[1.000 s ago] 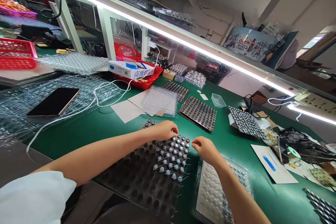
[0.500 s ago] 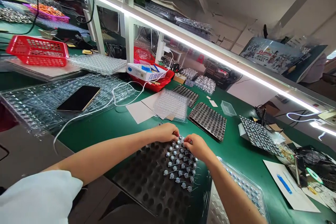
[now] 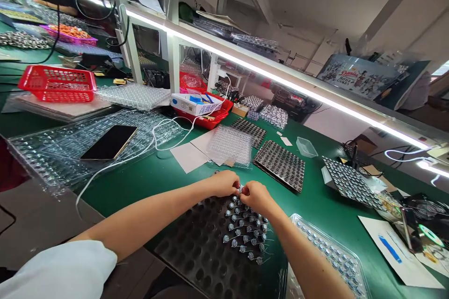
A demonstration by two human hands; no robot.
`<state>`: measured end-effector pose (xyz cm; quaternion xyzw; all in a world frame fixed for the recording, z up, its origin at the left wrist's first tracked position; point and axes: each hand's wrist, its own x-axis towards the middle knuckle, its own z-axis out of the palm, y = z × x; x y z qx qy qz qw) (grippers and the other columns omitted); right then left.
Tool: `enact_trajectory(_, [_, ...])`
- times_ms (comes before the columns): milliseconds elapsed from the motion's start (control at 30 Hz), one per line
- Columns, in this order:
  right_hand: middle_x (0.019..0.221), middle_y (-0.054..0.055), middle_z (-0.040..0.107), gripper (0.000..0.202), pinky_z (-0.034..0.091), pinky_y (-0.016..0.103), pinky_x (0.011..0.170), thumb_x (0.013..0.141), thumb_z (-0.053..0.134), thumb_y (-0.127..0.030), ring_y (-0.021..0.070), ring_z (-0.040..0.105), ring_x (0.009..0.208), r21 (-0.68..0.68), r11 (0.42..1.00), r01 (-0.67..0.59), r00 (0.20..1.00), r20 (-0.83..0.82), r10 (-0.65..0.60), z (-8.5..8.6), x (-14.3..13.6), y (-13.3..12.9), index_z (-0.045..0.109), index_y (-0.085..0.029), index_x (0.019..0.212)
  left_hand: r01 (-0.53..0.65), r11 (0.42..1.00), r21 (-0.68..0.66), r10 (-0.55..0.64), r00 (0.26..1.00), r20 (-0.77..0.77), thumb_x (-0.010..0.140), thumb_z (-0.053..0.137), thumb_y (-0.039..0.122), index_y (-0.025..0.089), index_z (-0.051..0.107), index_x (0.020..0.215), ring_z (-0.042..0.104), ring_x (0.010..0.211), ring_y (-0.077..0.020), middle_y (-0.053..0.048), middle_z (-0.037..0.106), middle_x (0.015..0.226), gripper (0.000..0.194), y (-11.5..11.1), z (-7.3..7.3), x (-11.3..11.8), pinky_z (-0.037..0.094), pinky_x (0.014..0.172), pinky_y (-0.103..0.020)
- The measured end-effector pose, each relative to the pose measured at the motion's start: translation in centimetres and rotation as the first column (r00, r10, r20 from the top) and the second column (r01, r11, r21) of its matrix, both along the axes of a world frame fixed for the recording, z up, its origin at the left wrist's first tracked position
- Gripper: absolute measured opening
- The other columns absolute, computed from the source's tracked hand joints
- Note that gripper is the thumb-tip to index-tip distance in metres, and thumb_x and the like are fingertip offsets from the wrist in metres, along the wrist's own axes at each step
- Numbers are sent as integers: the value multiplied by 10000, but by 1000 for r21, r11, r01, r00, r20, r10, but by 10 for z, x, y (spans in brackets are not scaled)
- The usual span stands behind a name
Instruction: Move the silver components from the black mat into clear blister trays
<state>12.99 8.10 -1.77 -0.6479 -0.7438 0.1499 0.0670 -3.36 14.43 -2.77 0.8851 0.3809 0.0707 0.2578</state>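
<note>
A dark tray (image 3: 196, 257) with rows of round pockets lies in front of me, tilted across the view. Many small round silver components (image 3: 238, 232) with thin wire leads sit in its right part; the left pockets hold none. At the tray's far edge, my left hand (image 3: 226, 184) is closed in a pinch. My right hand (image 3: 256, 196) pinches right beside it, the fingertips of both nearly touching. Between them a bit of one small round component shows, mostly hidden by the fingers. Under my right forearm is a clear plastic tray (image 3: 361, 271) of similar round parts.
Farther back lie a dark pocketed tray (image 3: 280, 163), a clear blister sheet (image 3: 229, 145) and a small clear box (image 3: 306, 146). To the left are a phone (image 3: 109, 142), a white cable (image 3: 119, 163) and a red basket (image 3: 58, 84). A lit shelf beam (image 3: 280, 81) crosses overhead.
My right hand's fingers have closed in toward the left hand, and the fingertips now meet around the small component. The whole view has shifted slightly.
</note>
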Motion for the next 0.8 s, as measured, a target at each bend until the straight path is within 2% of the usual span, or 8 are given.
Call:
enact_trajectory(133, [843,62,660,75,324,285,715,751,579,-233,193,553,848,91,994,63,998,-9,-63,2,-2,-6,624,-180,724,-64,997,36,66,996,-52,708,662,367,214,690,808,626,826,-203,-33,708,861,185,-5,6,5,413,646,-248])
enact_trajectory(233, [866,54,658,98,342,286,757,785,571,-264,184,550,875,125,986,113,993,-33,-109,18,12,-16,621,-184,760,-96,995,32,97,994,-54,700,643,336,195,673,761,622,785,-194,-37,704,817,157,-10,8,8,399,621,-244])
enact_trajectory(367, [860,26,652,150,378,254,736,830,536,-322,148,560,818,197,960,200,972,-164,-169,52,64,-55,608,-194,800,-121,992,19,119,987,109,737,572,331,186,636,733,604,745,-181,-28,685,790,158,-15,3,3,390,620,-249])
enact_trajectory(467, [795,16,642,174,396,254,704,824,531,-343,146,562,753,202,918,342,917,-287,-278,64,115,-99,605,-193,776,-130,991,-41,136,966,222,759,554,402,188,630,745,594,737,-184,-24,677,790,228,-18,5,-3,399,633,-256])
enact_trajectory(533, [766,19,639,194,396,259,685,816,525,-355,152,559,730,146,882,448,875,-276,-398,60,146,-127,607,-188,762,-110,990,-90,132,952,277,765,555,434,196,637,771,594,733,-179,-12,679,789,253,-22,12,0,402,640,-252])
enact_trajectory(600, [738,22,636,211,390,262,658,812,513,-363,157,554,702,68,863,501,849,-235,-474,48,168,-147,606,-184,750,-56,991,-121,93,941,325,765,562,436,198,642,779,592,720,-169,0,678,771,251,-31,20,13,401,641,-245])
enact_trajectory(700, [696,18,629,226,365,256,607,820,481,-358,152,540,655,-23,864,504,851,-161,-500,29,183,-161,597,-183,736,63,985,-161,-2,934,357,766,567,393,190,647,783,591,708,-159,3,676,749,219,-48,27,49,400,633,-236])
enact_trajectory(800, [715,25,641,227,343,247,592,832,456,-336,149,545,665,-29,863,504,861,-68,-504,18,181,-161,596,-180,745,156,972,-176,-88,935,344,776,565,346,186,653,797,593,706,-154,1,677,747,183,-66,25,95,397,626,-230])
